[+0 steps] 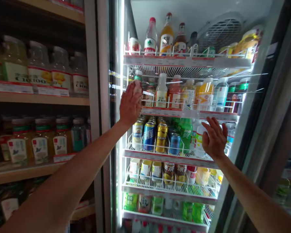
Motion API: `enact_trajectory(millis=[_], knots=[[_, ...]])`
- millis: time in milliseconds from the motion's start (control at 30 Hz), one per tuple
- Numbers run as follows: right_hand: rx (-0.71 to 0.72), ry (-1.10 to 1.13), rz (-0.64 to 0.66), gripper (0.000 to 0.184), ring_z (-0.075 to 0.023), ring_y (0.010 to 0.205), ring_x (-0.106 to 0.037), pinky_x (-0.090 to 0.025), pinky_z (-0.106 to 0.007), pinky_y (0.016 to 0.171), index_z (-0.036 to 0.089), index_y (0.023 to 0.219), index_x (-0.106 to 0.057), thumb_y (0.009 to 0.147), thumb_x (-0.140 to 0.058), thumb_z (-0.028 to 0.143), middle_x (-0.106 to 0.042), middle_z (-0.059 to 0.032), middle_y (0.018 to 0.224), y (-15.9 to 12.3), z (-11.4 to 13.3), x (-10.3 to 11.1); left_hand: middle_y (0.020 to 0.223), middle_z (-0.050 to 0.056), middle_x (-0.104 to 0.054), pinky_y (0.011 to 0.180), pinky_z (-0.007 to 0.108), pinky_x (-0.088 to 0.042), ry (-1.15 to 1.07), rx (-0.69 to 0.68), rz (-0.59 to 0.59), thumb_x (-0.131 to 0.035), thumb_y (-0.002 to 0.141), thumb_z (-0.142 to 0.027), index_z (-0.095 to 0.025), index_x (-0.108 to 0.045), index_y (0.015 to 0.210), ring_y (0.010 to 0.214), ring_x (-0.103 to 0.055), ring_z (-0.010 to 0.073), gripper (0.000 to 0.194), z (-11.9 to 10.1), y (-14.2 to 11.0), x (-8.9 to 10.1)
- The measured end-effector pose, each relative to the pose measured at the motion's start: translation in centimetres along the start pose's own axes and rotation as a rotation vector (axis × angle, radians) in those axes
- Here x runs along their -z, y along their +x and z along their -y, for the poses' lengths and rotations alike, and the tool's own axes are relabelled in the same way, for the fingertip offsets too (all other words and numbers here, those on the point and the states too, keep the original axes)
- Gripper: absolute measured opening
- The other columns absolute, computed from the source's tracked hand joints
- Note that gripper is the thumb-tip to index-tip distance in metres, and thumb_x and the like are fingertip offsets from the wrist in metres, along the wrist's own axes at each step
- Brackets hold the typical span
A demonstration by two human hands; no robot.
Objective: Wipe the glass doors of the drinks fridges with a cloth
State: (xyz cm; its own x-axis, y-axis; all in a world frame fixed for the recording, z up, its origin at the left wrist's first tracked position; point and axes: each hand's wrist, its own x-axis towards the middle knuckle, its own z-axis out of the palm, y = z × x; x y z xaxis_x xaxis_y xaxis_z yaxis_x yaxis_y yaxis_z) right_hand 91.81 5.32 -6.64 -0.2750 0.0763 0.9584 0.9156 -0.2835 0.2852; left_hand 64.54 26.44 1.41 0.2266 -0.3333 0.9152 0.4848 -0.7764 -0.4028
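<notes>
My left hand [130, 105] is raised to the left end of the second shelf, its fingers closed around a bottle with a green-and-white cap [138, 75]. That bottle's lower part is hidden behind the hand. Beside it on the same shelf stand a dark amber bottle [150, 92], a white-capped C100 bottle [161, 92] and a reddish bottle [176, 94]. Lower and to the right, my right hand [214, 139] is open with its fingers apart, in front of the third shelf's clear bottles [199, 137]. Nothing shows in it.
The lit fridge holds several wire shelves: glass bottles [166, 37] on top, a blue can [149, 137] and a gold can [161, 137] midway, cartons [131, 201] below. A round fan grille [220, 32] sits behind. Wooden shelves [38, 98] with bottles stand left; a door frame [264, 106] borders the right.
</notes>
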Motion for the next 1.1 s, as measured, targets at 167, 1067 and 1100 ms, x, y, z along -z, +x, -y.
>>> enact_trajectory(millis=[167, 1067, 1100], knots=[[0.011, -0.005, -0.01, 0.043, -0.0224, 0.128, -0.042, -0.024, -0.046, 0.109, 0.024, 0.124, -0.047, 0.082, -0.044, 0.016, -0.048, -0.0067, 0.136, 0.0, -0.1, -0.1, 0.147, -0.004, -0.029, 0.114, 0.03, -0.02, -0.152, -0.656, 0.223, -0.036, 0.091, -0.026, -0.027, -0.048, 0.12, 0.138, -0.016, 0.01, 0.031, -5.1, -1.2, -0.6], [0.03, 0.003, -0.044, 0.036, -0.021, 0.127, -0.044, -0.025, -0.044, 0.109, 0.018, 0.116, -0.053, 0.081, -0.043, 0.014, -0.053, -0.0088, 0.131, 0.1, -0.1, 0.1, 0.144, -0.001, -0.035, 0.114, 0.034, -0.02, -0.014, -0.507, 0.248, -0.039, 0.089, -0.023, -0.026, -0.04, 0.128, 0.137, -0.022, 0.011, 0.04, -3.0, -5.8, 0.5], [0.032, -0.007, -0.045, 0.036, -0.0206, 0.127, -0.044, -0.026, -0.043, 0.109, 0.019, 0.115, -0.053, 0.081, -0.043, 0.015, -0.053, -0.0086, 0.131, 0.1, -0.1, 0.1, 0.143, -0.003, -0.037, 0.114, 0.035, -0.02, 0.004, -0.558, 0.255, -0.04, 0.088, -0.023, -0.028, -0.041, 0.126, 0.136, -0.023, 0.0107, 0.038, -2.5, -5.7, 0.7]])
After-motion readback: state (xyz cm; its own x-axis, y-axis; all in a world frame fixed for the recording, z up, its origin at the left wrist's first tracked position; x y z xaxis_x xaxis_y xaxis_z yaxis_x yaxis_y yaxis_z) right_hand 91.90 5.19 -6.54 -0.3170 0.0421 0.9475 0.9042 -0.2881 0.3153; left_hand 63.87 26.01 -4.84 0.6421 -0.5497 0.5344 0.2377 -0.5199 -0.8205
